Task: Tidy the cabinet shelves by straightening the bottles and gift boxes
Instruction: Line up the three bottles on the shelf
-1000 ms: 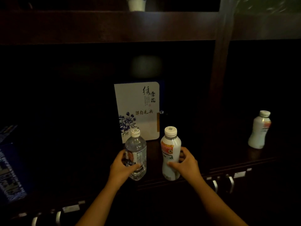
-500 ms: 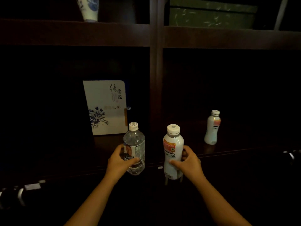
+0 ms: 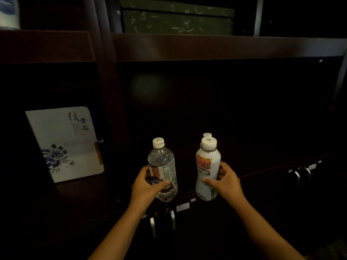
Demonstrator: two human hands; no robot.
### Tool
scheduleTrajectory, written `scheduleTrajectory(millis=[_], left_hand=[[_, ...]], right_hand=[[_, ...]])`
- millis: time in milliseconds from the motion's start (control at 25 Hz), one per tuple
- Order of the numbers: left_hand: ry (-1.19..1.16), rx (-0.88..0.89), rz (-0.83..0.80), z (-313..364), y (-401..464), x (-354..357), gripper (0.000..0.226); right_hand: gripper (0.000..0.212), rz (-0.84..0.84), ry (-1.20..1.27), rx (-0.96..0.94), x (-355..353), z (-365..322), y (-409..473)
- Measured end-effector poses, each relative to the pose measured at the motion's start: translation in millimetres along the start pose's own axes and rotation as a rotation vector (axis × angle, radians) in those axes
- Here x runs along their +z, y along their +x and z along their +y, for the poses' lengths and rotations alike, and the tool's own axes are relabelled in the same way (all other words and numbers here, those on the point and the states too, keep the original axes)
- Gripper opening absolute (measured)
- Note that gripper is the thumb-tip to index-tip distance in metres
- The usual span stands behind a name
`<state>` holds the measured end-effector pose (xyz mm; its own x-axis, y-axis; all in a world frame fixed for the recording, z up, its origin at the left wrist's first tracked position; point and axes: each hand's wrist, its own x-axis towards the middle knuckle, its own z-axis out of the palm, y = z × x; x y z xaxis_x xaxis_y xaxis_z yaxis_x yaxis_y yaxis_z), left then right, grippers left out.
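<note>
My left hand (image 3: 145, 185) grips a clear water bottle (image 3: 163, 169) with a white cap, held upright in front of the dark shelf edge. My right hand (image 3: 228, 182) grips a white drink bottle (image 3: 207, 166) with an orange label, also upright. Directly behind it, only the white cap of a second white bottle (image 3: 207, 135) shows, standing on the shelf of the right compartment. A white gift box (image 3: 64, 142) with a blue flower print stands upright in the left compartment.
A dark wooden post (image 3: 105, 102) divides the two compartments. A green patterned box (image 3: 177, 20) sits on the upper shelf, with a blue-and-white vase (image 3: 8, 12) at top left. Metal door handles (image 3: 162, 221) hang below the shelf, with more handles (image 3: 302, 175) at the right.
Both hands have carried their bottles rightwards, off the left compartment's shelf, to the front of the right compartment. The view has swung right, so the gift box now lies far left.
</note>
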<state>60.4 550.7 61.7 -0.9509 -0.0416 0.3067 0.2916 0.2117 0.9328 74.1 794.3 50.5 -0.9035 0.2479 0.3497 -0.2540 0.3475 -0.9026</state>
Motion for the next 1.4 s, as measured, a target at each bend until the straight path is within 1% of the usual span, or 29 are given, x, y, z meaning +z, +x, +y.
scheduleTrajectory(millis=[120,320,440,680,840,1040,1240,1400], left_hand=[[0.019,-0.007,0.002,-2.5,35.6,25.0,0.056],[0.061,-0.044,0.058,-20.8,81.2,65.0,0.054],[0.081,-0.076,0.131,-36.5,105.2,97.7,0.054],[0.088,-0.156,0.218,-65.8,138.3,146.4,0.053],[0.11,-0.215,0.294,-82.7,147.2,164.0,0.054],[0.164,-0.258,0.348,-100.2,146.4,174.6,0.056],[0.165,-0.248,0.355,-103.9,146.8,177.1,0.06],[0.166,-0.213,0.326,-103.8,146.3,180.0,0.06]], right_hand=[[0.057,0.074,-0.019,0.007,-29.1,12.6,41.9],[0.058,0.116,-0.045,0.012,-62.5,44.3,111.3],[0.057,0.096,-0.047,0.007,-78.0,71.5,158.4],[0.055,-0.021,-0.038,0.025,-85.1,126.4,227.8],[0.054,-0.09,-0.034,0.059,-77.5,159.0,251.2],[0.055,-0.127,-0.041,0.115,-64.6,189.9,254.7],[0.055,-0.162,-0.017,0.146,-60.1,200.1,252.1],[0.053,-0.287,0.032,0.146,-70.1,202.2,259.4]])
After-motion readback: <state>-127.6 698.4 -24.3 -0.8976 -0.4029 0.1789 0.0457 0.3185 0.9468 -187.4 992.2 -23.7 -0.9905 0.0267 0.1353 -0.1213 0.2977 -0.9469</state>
